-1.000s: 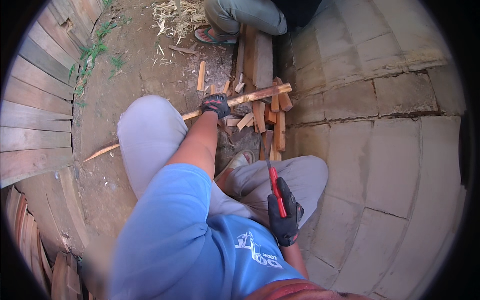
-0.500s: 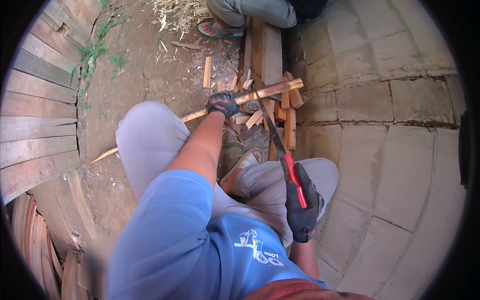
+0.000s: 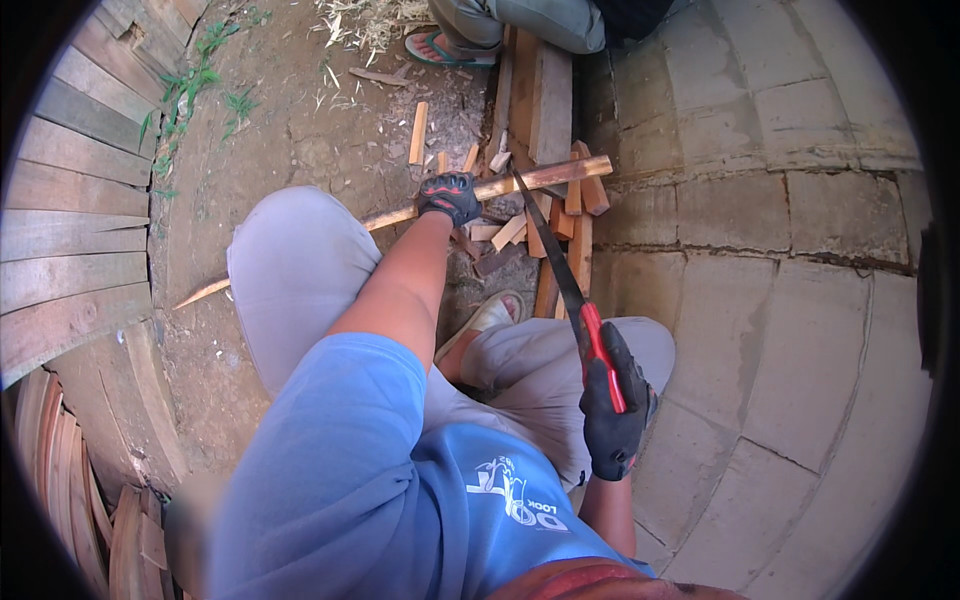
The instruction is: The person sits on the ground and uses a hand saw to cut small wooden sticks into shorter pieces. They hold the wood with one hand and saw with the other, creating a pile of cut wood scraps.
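Note:
My left hand, in a black glove with red trim, is closed around a long wooden stick that slants from beside my knee up to the right. In my right hand, gloved in black too, is the red handle of a handsaw. The saw's dark blade runs up and to the left, its tip end lying across the stick to the right of my left hand. Under the stick are several short cut wood pieces, partly hidden by it.
A thick wooden beam extends away toward another person's sandaled foot. Wood shavings litter the dirt ground. Concrete paving spreads along the right, and a plank wall stands at the left. Bundled wood strips are at lower left.
My right hand and the saw have shifted slightly up and to the right in the picture. The left hand still holds the stick; the whole view has moved a little.

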`<state>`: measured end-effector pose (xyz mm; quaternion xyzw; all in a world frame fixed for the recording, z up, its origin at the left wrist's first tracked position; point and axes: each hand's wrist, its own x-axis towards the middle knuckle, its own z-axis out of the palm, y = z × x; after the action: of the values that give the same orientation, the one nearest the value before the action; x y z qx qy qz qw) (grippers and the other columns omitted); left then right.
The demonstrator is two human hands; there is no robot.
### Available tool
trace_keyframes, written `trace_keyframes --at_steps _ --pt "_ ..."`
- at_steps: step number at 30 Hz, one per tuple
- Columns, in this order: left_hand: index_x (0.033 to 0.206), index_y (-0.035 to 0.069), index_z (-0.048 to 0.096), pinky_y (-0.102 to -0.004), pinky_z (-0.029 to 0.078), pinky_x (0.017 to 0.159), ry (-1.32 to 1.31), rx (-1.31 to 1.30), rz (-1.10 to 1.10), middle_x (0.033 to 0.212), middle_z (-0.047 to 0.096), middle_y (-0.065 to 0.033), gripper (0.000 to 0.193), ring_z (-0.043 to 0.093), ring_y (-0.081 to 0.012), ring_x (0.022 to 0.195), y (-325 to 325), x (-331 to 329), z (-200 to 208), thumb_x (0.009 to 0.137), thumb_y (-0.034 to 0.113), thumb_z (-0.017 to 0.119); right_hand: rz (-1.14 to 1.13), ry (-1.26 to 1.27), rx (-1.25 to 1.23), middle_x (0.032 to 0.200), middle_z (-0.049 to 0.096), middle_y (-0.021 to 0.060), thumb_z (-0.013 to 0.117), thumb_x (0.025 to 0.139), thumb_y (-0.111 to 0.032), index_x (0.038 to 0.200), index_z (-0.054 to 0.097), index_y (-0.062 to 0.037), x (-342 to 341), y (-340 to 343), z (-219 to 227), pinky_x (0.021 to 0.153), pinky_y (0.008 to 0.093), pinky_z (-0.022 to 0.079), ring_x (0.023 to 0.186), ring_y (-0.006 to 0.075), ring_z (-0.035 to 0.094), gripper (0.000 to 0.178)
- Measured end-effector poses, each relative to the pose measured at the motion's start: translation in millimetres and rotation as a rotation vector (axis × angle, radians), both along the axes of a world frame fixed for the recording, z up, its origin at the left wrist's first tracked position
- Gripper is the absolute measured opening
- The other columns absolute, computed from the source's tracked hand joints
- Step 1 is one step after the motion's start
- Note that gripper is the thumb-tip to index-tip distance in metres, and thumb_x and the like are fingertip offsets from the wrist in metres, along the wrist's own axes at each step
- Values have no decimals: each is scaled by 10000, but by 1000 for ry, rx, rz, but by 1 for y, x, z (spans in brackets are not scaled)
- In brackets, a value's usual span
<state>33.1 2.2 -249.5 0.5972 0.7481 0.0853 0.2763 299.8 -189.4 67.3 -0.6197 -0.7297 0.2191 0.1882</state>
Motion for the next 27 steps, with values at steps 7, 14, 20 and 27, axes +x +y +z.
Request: trace_keyframes --at_steps 7,14,20,27 --pt "1227 135 741 -497 584 989 -5 -36 -10 1232 756 -160 476 734 -355 1142 2 1 0 876 455 711 -150 44 -167 1230 776 196 680 1020 -161 1394 712 -92 -16 14 -7 934 406 582 1077 328 781 382" --pt "1260 137 726 -504 577 998 -31 -30 -5 1242 754 -157 509 726 -356 1163 3 1 0 870 462 700 80 -67 90 1218 786 154 654 1053 -187 1425 699 -74 -39 96 -102 865 388 580 927 218 758 391" --pt "1226 139 736 -501 579 991 -25 -28 -31 1208 765 -161 457 734 -353 1148 2 2 2 865 415 687 104 275 161 1156 799 147 689 1026 -217 1400 731 -120 -68 180 -163 792 369 577 855 191 742 389" --pt "1245 124 731 -499 577 989 -36 -21 -17 1219 761 -168 480 731 -353 1150 1 2 -5 871 422 691 62 191 4 1278 762 190 678 1037 -259 1432 702 -137 -86 192 -175 975 394 565 1142 273 745 414"
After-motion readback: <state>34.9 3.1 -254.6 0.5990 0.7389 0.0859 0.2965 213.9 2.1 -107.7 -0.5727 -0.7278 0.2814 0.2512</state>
